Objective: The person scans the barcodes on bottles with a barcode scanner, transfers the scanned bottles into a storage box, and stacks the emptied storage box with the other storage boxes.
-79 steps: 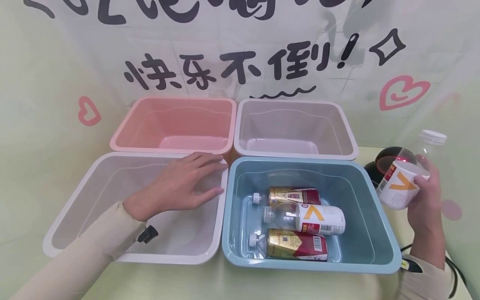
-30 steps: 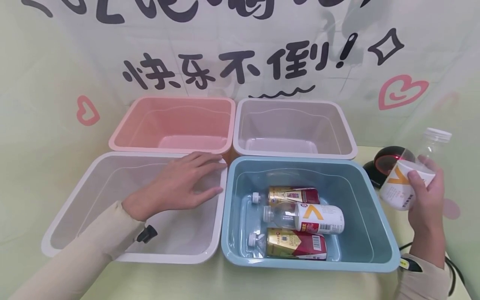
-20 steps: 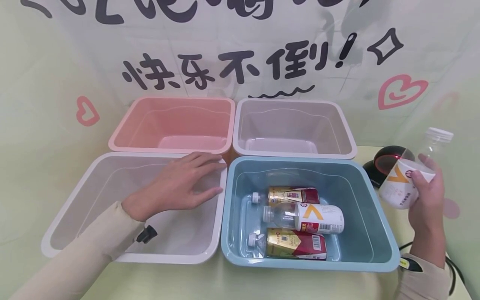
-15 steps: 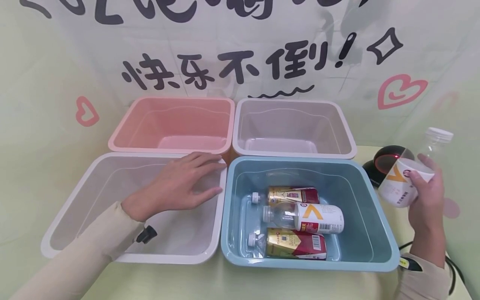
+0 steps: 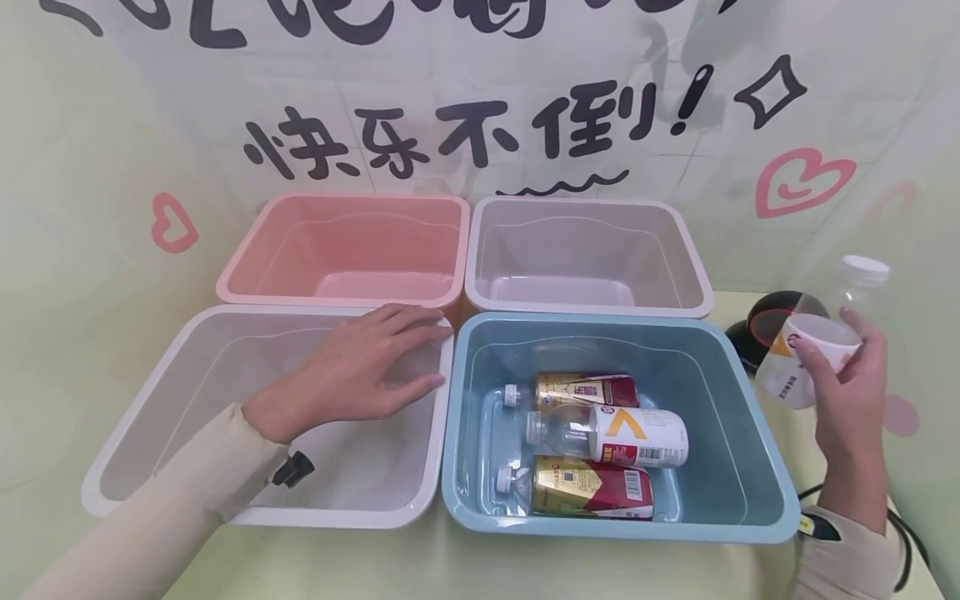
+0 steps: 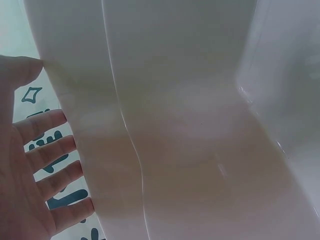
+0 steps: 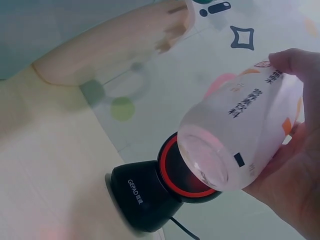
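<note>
My right hand grips a clear plastic bottle with a white label and white cap. The bottle leans with its cap up and to the right. In the right wrist view, its base overlaps the red-ringed face of a black scanner marked GEPAD. My left hand rests over the front left pale grey bin, fingertips at its right rim. The left wrist view shows those fingers lightly bent along the rim, holding nothing.
The front right blue bin holds several bottles lying on their sides, including a white-labelled bottle and a gold-and-red one. Behind stand a pink bin and another pale grey bin. Black cables run at the right edge.
The bottle has turned in my right hand, so the label's orange mark has mostly rotated out of view, and it has shifted slightly left. My left hand has stayed in place.
</note>
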`<control>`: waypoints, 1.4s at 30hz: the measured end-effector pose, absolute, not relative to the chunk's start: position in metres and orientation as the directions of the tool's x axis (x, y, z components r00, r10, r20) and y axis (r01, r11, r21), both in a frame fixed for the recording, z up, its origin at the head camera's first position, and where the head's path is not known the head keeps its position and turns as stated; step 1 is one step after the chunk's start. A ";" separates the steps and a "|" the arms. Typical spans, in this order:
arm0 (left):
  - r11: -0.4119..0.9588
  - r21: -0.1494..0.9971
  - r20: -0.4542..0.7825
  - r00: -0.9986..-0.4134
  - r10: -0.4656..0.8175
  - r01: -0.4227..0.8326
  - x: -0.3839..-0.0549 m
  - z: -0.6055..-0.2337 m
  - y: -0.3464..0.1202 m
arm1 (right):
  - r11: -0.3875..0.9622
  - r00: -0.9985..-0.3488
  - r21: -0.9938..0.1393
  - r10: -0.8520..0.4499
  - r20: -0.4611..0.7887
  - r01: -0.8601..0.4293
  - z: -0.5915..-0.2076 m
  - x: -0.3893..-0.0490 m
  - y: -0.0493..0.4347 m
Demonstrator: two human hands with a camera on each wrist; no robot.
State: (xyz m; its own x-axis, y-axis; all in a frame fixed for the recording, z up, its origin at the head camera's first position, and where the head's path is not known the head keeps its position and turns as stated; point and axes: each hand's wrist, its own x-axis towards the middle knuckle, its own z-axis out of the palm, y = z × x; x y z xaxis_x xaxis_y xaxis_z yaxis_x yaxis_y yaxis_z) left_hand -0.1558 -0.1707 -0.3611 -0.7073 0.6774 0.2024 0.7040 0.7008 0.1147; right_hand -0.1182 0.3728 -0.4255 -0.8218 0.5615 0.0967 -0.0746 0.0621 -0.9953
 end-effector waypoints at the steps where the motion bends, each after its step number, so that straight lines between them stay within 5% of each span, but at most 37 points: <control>1: 0.701 0.114 0.202 -0.707 0.677 0.704 -0.156 -0.361 -0.171 | 0.074 -0.821 -0.995 0.562 0.102 -0.073 -0.426 -0.118 0.373; 22: 0.707 0.113 0.205 -0.713 0.670 0.698 -0.156 -0.361 -0.172 | 0.154 -0.818 -0.977 0.537 0.206 -0.145 -0.435 -0.122 0.371; 35: 0.714 0.141 0.176 -0.727 0.664 0.686 -0.155 -0.359 -0.171 | 0.350 -0.806 -0.923 0.586 0.082 0.161 -0.432 -0.122 0.372; 42: 0.719 0.131 0.178 -0.730 0.660 0.682 -0.155 -0.359 -0.171 | 0.379 -0.794 -0.898 0.605 0.056 0.225 -0.432 -0.121 0.371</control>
State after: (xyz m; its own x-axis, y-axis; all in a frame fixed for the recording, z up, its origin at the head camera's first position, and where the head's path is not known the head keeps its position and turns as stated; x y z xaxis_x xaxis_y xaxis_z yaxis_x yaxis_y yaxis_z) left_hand -0.1551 -0.1709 -0.3595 -0.7299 0.6601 0.1775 0.6823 0.7192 0.1311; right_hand -0.1206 0.3712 -0.4320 -0.7943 0.6050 0.0563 0.2249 0.3789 -0.8977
